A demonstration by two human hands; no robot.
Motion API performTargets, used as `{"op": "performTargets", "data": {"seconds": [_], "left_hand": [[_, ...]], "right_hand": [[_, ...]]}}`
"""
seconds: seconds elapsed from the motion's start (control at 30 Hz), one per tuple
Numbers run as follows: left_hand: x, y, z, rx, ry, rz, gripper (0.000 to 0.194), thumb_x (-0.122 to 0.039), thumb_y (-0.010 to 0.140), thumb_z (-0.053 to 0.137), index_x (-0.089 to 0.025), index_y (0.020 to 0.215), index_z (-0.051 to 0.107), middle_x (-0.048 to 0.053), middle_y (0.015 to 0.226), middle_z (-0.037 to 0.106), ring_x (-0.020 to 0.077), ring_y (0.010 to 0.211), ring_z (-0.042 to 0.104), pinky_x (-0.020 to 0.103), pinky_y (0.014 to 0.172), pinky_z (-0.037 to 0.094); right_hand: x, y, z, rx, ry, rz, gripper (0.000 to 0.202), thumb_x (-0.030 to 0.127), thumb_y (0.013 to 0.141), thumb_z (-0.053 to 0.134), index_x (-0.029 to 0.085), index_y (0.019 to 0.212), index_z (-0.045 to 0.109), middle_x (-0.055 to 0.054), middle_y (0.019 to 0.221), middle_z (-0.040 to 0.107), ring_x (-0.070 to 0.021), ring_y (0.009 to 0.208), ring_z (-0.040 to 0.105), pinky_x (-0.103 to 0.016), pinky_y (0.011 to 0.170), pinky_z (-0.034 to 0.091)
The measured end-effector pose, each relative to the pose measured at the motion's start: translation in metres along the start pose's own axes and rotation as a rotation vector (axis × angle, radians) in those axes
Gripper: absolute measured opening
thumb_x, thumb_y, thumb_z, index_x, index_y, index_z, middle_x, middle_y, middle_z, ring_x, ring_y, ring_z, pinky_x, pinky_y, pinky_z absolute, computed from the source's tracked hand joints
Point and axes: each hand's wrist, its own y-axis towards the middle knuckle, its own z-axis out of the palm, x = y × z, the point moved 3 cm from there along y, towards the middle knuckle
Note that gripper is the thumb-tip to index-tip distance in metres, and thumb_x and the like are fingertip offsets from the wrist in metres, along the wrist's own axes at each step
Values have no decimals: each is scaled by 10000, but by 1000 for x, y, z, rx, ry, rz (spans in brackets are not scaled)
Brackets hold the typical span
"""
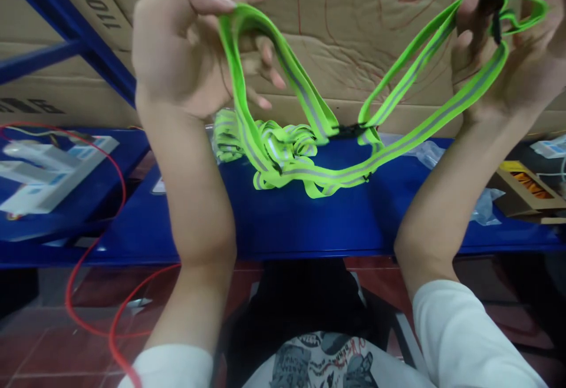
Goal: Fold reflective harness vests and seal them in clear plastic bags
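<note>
A bright green reflective harness (336, 173) with a grey stripe along its straps hangs stretched between my raised hands. My left hand (186, 52) pinches one strap loop between thumb and forefinger, its other fingers loosely spread. On the other side, my right hand (504, 52) holds the far loop close to a black buckle; those fingers are partly blurred. A black clip (349, 131) joins the straps at the middle. Behind and below the harness, more green reflective straps (227, 134) lie bundled on the blue table (309, 229).
A large cardboard sheet (354, 34) stands behind the table. Blue metal posts (66, 22) rise at left, near white boxes (57, 170) and a red hose (73, 276). Clear plastic bags (486, 206) and an open cardboard box (526, 190) lie at right.
</note>
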Motion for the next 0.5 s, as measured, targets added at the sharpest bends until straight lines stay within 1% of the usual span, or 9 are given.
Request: {"op": "performTargets", "data": {"seconds": [0.03,0.1,0.17,0.2,0.27,0.33,0.37,0.43,0.5], "left_hand": [[0,-4,1,14,-8,13,796,-896,825,697,-260,1284,835,69,741,783,357,1084,718,496,912,583],[1,-10,-1,49,-32,27,683,-834,810,767,-255,1155,878,85,708,771,360,1022,735,504,903,580],[3,-12,-4,92,-49,25,567,-781,801,818,-238,951,890,88,656,743,317,861,733,485,863,576],[4,-11,-4,130,-20,20,555,-775,803,824,-226,863,881,89,642,735,290,797,722,466,845,576],[8,-3,-2,210,137,-27,602,-798,822,800,-202,771,865,93,659,741,274,799,731,422,849,586],[17,12,6,252,358,-97,650,-825,843,759,-187,788,871,92,713,755,309,966,767,383,908,599],[21,21,10,199,408,-96,638,-813,847,755,-186,782,854,76,699,738,318,976,772,374,897,605],[26,39,29,198,397,3,579,-759,868,759,-190,899,861,44,783,757,314,1031,786,367,937,609],[28,53,54,291,284,166,534,-667,837,827,-227,1139,851,21,1028,815,301,1176,778,370,1024,597]], "right_hand": [[8,-8,9,15,92,-204,532,551,500,1036,413,991,883,53,939,773,-186,1020,808,-197,679,665],[13,-21,27,124,59,-264,470,475,485,1053,366,913,893,67,858,734,-193,970,818,-233,664,678],[15,-28,42,185,23,-271,416,386,521,1055,366,894,872,72,753,678,-221,1007,833,-268,699,708],[16,-31,48,196,28,-295,394,354,541,1044,370,889,861,72,719,655,-247,1043,841,-300,721,728],[19,-36,58,224,38,-335,380,316,555,1018,395,887,851,60,731,670,-301,1149,837,-346,720,741],[22,-42,66,233,27,-343,368,309,556,993,421,866,831,64,768,695,-286,1152,832,-336,721,726],[24,-45,69,224,16,-341,350,306,563,971,428,852,816,80,765,682,-242,1095,831,-333,782,719],[26,-51,77,238,-34,-326,333,290,582,900,448,856,797,90,726,605,-160,986,795,-313,891,685],[26,-55,85,253,-54,-323,367,286,564,841,471,876,785,63,711,513,-150,928,753,-271,840,667]]}}
